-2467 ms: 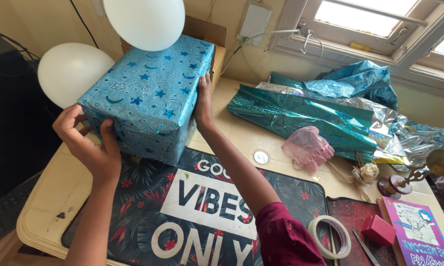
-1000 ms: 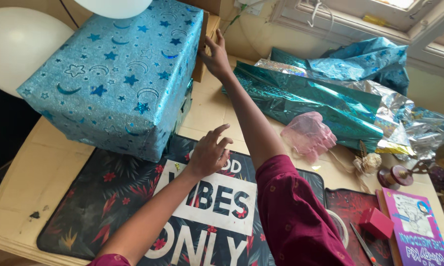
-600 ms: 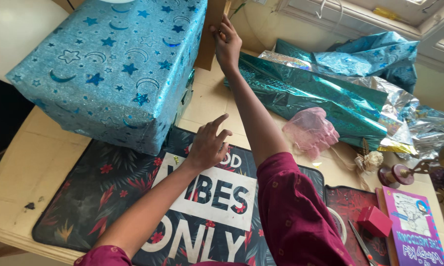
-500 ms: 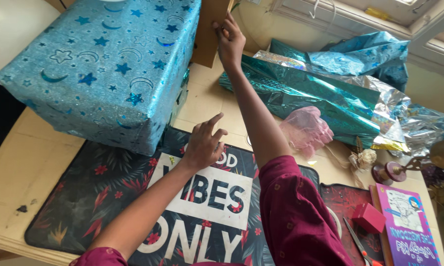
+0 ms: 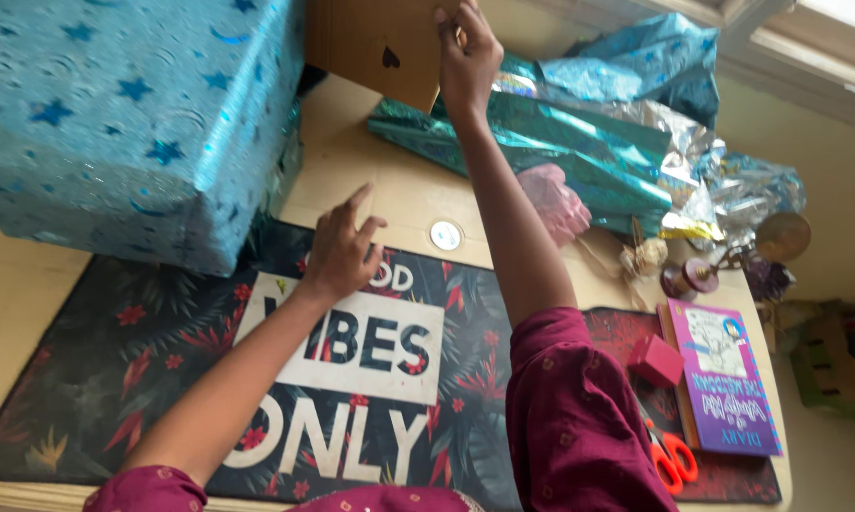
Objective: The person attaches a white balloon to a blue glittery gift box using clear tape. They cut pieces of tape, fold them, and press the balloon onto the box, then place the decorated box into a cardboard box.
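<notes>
**Two hands at work, one on the cardboard box**

Head view: the cardboard box point(image 5: 375, 47), behind the blue wrapped parcel point(image 5: 128, 118) at the counter's point(image 5: 399, 190) far edge, is pinched by the right hand point(image 5: 465, 57). The left hand point(image 5: 342, 251) is spread open over the patterned mat point(image 5: 162, 351), holding nothing. Drawing the box clear likely calls for a firmer grip.

One wrapped box point(image 5: 128, 114), one cardboard box point(image 5: 375, 47), one book point(image 5: 723, 374), one scissors point(image 5: 672, 457).

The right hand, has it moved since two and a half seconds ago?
Yes. The right hand left the side of the blue wrapped box and moved right and away, onto the cardboard box behind it.
</notes>
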